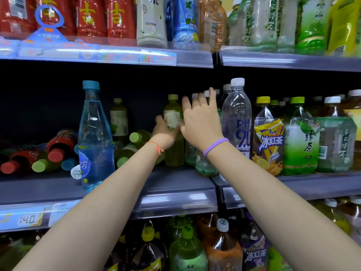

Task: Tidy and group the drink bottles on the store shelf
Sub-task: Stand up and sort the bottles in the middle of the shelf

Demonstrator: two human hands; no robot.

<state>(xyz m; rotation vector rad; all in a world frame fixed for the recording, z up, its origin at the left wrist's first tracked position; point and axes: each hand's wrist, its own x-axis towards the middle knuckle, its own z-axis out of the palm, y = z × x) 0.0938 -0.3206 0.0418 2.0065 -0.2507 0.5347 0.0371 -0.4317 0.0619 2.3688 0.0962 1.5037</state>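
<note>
**Green tea bottle held among loose neighbours on the middle shelf**

Green-capped and pale-labelled, the small green tea bottle (pixel 172 114) stands upright toward the back of the middle shelf (pixel 172 184), and the left hand (pixel 166 133) holds it from the left side, thumb and fingers curled round its body just below the label. The right hand (pixel 203 122) reaches in beside it with fingers spread and straight, palm turned toward a cluster of white-capped bottles (pixel 207 165) directly behind it; whether the fingertips actually touch those caps cannot be told.

Risks from here look plentiful. Just left of the left wrist lies a heap of toppled bottles (pixel 134 143), green caps facing outward, with red-capped bottles (pixel 56 153) lying farther left. These are round and unrestrained, so a forearm brushing them could probably set them rolling toward the shelf lip. A tall blue water bottle (pixel 94 137) stands alone near the front edge, close beside the left forearm; it is narrow and high, and a nudge from the arm would likely tip it off the shelf. On the right, the clear water bottle (pixel 237 122) stands just beside the right wrist and could be knocked against the iced tea bottle (pixel 268 141). A one-sided hold on the green tea bottle may also let it slip.
</note>
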